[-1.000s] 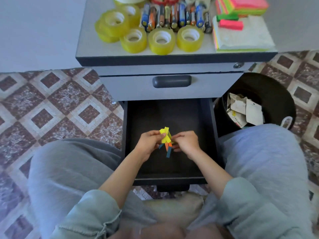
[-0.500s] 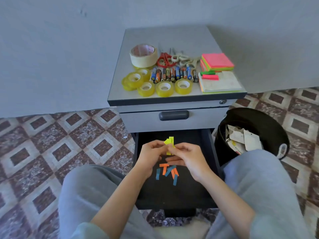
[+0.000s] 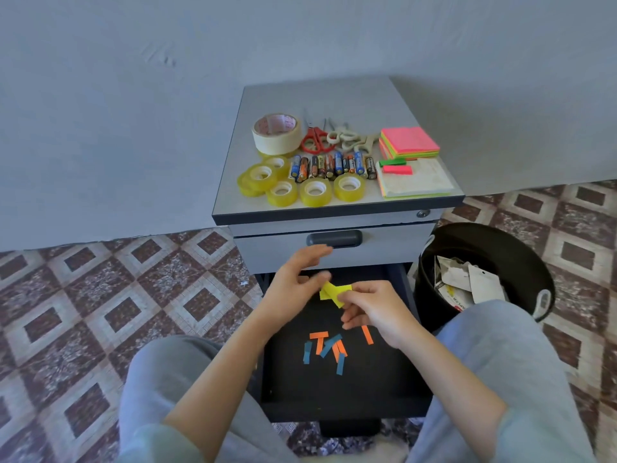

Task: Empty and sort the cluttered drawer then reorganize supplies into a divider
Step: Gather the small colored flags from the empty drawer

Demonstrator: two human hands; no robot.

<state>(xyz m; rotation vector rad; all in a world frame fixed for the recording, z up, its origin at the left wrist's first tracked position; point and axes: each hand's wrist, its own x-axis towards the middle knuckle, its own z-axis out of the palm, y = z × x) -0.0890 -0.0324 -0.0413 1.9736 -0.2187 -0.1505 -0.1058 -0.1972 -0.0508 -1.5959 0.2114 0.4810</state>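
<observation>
The black lower drawer [image 3: 384, 382] of a grey cabinet stands pulled out between my knees. Above it my right hand [image 3: 374, 309] pinches a small bunch of yellow sticky flags [image 3: 332, 290]. My left hand [image 3: 297, 282] touches the flags' left end with its thumb, its fingers stretched out toward the upper drawer's handle [image 3: 334, 237]. Several orange and blue flags [image 3: 325, 349] lie loose on the drawer floor. On the cabinet top [image 3: 320, 95] sit yellow tape rolls [image 3: 315, 192], a masking tape roll [image 3: 276, 132], batteries [image 3: 332, 166], scissors [image 3: 315, 138] and sticky note pads [image 3: 409, 142].
A black waste bin [image 3: 521, 262] with crumpled paper stands right of the cabinet, close to my right knee. Patterned floor tiles [image 3: 100, 295] spread to both sides. A grey wall [image 3: 133, 95] rises behind the cabinet. My grey-trousered legs frame the drawer.
The view tilted up to take in the whole cabinet top. Orange and blue flags dropped from the bunch onto the drawer floor. My left hand's fingers opened and stretched out.
</observation>
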